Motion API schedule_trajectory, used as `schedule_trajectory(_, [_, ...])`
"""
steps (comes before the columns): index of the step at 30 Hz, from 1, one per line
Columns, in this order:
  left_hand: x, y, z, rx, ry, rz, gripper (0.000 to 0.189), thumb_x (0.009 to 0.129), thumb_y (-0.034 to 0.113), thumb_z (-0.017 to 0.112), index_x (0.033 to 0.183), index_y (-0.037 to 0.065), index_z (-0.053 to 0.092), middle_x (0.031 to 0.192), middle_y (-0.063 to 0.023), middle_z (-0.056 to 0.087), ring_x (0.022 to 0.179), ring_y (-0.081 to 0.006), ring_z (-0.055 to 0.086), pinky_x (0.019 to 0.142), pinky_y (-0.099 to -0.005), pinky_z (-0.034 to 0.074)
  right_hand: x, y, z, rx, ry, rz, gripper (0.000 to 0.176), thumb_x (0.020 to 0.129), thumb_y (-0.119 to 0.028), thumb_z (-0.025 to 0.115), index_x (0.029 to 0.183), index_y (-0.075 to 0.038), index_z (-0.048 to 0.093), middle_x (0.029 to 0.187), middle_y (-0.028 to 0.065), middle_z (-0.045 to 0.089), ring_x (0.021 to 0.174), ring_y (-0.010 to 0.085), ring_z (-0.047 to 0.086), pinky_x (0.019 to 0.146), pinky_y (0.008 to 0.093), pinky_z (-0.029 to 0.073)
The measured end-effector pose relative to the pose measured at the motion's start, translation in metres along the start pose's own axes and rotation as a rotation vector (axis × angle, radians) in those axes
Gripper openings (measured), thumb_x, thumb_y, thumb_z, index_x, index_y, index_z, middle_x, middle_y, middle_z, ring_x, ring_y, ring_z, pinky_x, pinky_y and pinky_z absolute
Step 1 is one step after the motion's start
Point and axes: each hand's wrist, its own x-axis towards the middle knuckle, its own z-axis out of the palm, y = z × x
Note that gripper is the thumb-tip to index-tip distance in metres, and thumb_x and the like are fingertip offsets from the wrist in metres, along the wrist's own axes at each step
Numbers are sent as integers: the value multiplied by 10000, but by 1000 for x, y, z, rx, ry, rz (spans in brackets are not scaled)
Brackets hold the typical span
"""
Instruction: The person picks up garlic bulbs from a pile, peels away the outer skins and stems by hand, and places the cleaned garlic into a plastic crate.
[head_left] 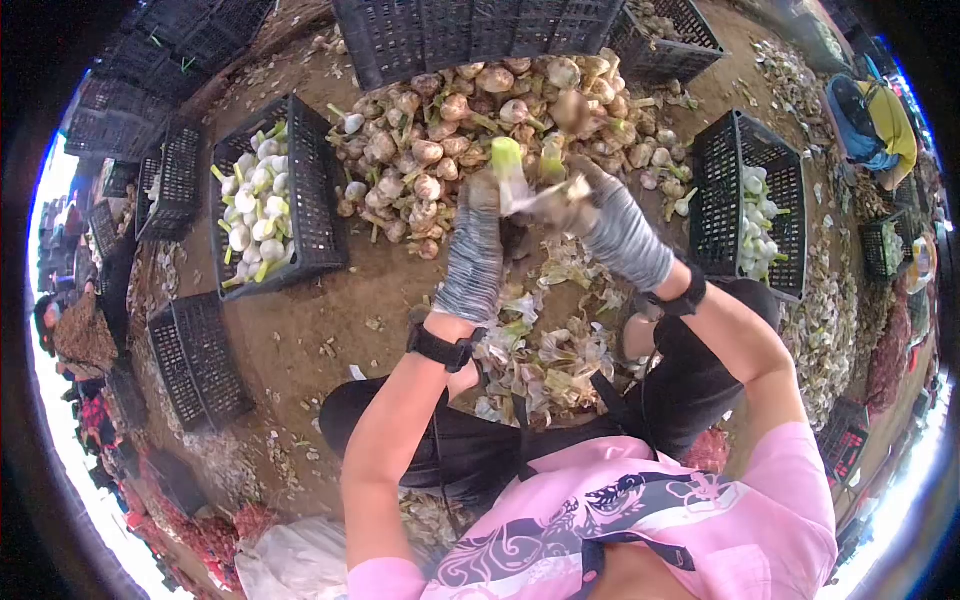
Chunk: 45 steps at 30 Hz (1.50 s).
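Observation:
My left hand (474,240), in a grey striped work glove, is closed around a garlic bulb (512,190) with a thick green stem stub pointing up. Close beside it, my right hand (622,225) wears a matching glove, and its fingers are blurred by motion. A pale strip of garlic skin (575,190) shows at the right fingertips, which look pinched on it. Beyond both hands lies a heap of unpeeled garlic bulbs (425,155) with brownish skins. Below them, loose peeled-off skins (560,360) pile up between my legs.
A black crate (325,190) holding white peeled garlic (262,215) stands at left, and another crate (720,180) with white bulbs at right. A large black crate (480,40) borders the heap's far side. An overturned-looking crate (200,360) sits lower left. Other people appear at the edges.

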Motion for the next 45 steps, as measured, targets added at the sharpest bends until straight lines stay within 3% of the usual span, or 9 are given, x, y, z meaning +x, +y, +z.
schedule_trajectory(4, [-3, -14, 6, -83, -9, 168, 438, 782, 250, 662, 1137, 129, 437, 818, 1, 539, 590, -73, 524, 473, -208, 450, -4, 6, 9, -879, 245, -387, 493, 697, -148, 697, 1111, 33, 499, 984, 157, 601, 901, 219, 582, 767, 321, 466])
schedule_trajectory(12, [-7, -5, 8, -18, -34, 204, 491, 719, 180, 720, 1141, 82, 490, 911, -22, 576, 592, -66, 520, 482, -186, 442, -4, 2, -6, -982, 256, -435, 397, 705, -32, 590, 1085, 43, 504, 921, 207, 598, 875, 297, 584, 776, 335, 458])
schedule_trajectory(17, [-5, 1, 1, -28, -207, 97, 481, 723, 176, 669, 1160, 62, 504, 996, -76, 575, 813, -151, 585, 643, -264, 510, -7, -12, -7, -850, 261, -458, 413, 727, -9, 577, 1119, 54, 462, 962, 156, 596, 874, 219, 577, 768, 301, 461])
schedule_trajectory(22, [-1, 2, -2, -25, -154, 192, 588, 774, 176, 646, 1291, 109, 376, 872, -1, 531, 699, -71, 530, 585, -191, 463, -2, -2, -12, -548, 301, -249, 403, 777, -32, 575, 1143, 54, 430, 970, 132, 587, 878, 196, 557, 785, 286, 452])
schedule_trajectory(29, [4, -30, 17, 338, 11, 436, 524, 755, 141, 674, 1206, 52, 424, 987, -39, 551, 788, -113, 560, 635, -224, 507, -14, 4, -5, -1034, 429, -398, 364, 727, -62, 606, 1056, 30, 481, 950, 205, 591, 858, 249, 593, 731, 322, 460])
schedule_trajectory(37, [-6, -5, 4, 300, -112, 142, 418, 748, 168, 684, 1089, 9, 502, 910, -50, 581, 775, -99, 570, 664, -229, 491, -11, 3, -34, -302, 295, -141, 276, 732, -53, 610, 1001, 0, 581, 839, 139, 631, 779, 199, 611, 673, 285, 477])
schedule_trajectory(39, [-9, 1, 5, 146, -227, 3, 414, 760, 200, 671, 1094, 17, 506, 884, -44, 589, 700, -93, 578, 599, -222, 491, -8, 6, -53, -1136, -50, -437, 246, 766, -81, 618, 993, 6, 585, 857, 78, 632, 784, 147, 604, 650, 262, 486])
schedule_trajectory(43, [-3, 0, 11, 143, -127, 144, 408, 763, 202, 670, 1101, 34, 514, 880, -37, 594, 645, -96, 577, 563, -222, 488, -11, 1, -37, 43, 231, -6, 256, 765, -40, 605, 1020, -29, 580, 924, 19, 619, 828, 142, 592, 720, 291, 481])
schedule_trajectory(45, [2, -5, 6, 179, 57, 209, 420, 762, 265, 658, 1092, 47, 517, 952, -40, 576, 776, -119, 571, 638, -263, 518, -16, 2, -31, -54, 235, -113, 287, 758, -10, 581, 1043, -23, 557, 941, 17, 615, 865, 143, 572, 765, 305, 464])
